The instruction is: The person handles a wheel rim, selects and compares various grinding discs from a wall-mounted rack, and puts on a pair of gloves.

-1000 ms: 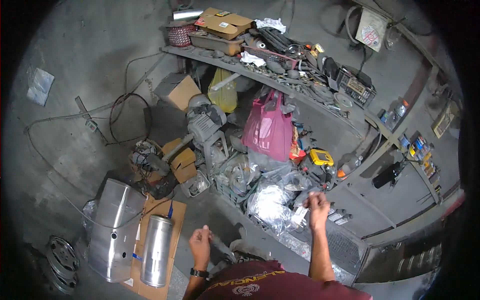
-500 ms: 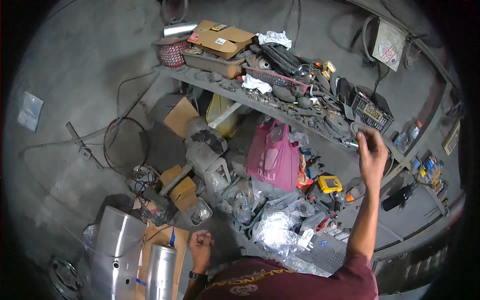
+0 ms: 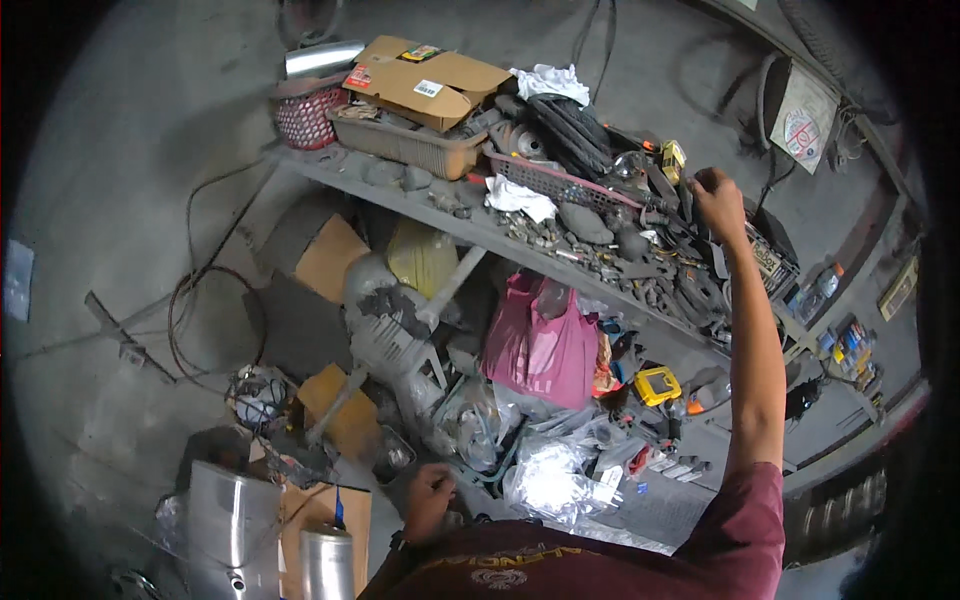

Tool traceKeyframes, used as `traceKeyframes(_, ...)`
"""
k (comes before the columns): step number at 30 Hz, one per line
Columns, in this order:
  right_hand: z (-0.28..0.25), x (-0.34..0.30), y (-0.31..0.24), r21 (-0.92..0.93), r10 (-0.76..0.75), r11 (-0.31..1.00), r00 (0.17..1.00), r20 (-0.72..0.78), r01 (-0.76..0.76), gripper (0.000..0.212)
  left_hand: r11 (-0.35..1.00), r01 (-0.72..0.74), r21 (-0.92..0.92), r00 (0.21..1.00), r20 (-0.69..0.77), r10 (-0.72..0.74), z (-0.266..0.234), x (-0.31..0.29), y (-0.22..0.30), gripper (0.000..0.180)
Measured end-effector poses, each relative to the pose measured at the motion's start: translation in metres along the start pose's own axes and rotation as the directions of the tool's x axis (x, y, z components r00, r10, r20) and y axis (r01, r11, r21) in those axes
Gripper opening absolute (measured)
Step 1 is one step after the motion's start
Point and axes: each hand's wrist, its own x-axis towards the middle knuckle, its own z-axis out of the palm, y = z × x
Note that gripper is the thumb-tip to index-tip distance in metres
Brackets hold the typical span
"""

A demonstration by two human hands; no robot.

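Observation:
My right hand (image 3: 718,207) reaches over the right part of a cluttered workbench (image 3: 340,182). Its fingers bend downward beside a dark flat part, next to a small yellow box (image 3: 673,160). Whatever they pinch, if anything, is hidden. Below the hand lie dark, greasy metal parts (image 3: 640,270). Low in front of my body is my left hand (image 3: 430,500), its fingers curled in and no object visible in them. It hangs near a clear plastic bag (image 3: 555,485), apart from it.
On the bench stand a cardboard box (image 3: 430,80), a pink basket (image 3: 560,180) and a red basket (image 3: 308,118). A pink bag (image 3: 540,345) hangs under its edge. Metal cylinders (image 3: 327,565) and a wire loop (image 3: 215,315) are at left.
My right hand has moved up and farther over the bench, its fingers now bent down among the parts. My left hand has shifted slightly right. The view has turned and shifted.

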Motion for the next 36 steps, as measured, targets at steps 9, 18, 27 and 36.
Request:
traceKeyframes(9,0.040,0.026,-0.016,-0.309,0.227,0.932,0.970,0.085,-0.191,0.054,0.999,0.013,0.035,0.994,0.110,-0.017,-0.067,0.087,0.026,0.018)
traceKeyframes(18,0.043,0.030,-0.042,-0.491,0.247,0.847,0.969,0.022,-0.204,0.055,0.997,0.024,0.080,0.974,0.221,-0.041,-0.092,0.129,0.023,0.018)
traceKeyframes(27,0.044,0.030,0.003,-0.381,0.400,0.851,0.916,0.025,-0.361,0.048,0.997,0.036,0.063,0.966,0.255,-0.051,-0.103,0.146,0.021,0.015)
traceKeyframes(36,-0.038,-0.067,-0.034,-0.028,0.105,0.993,0.982,-0.155,-0.111,0.028,0.977,0.090,0.192,0.933,0.328,-0.151,-0.093,0.146,0.040,0.017)
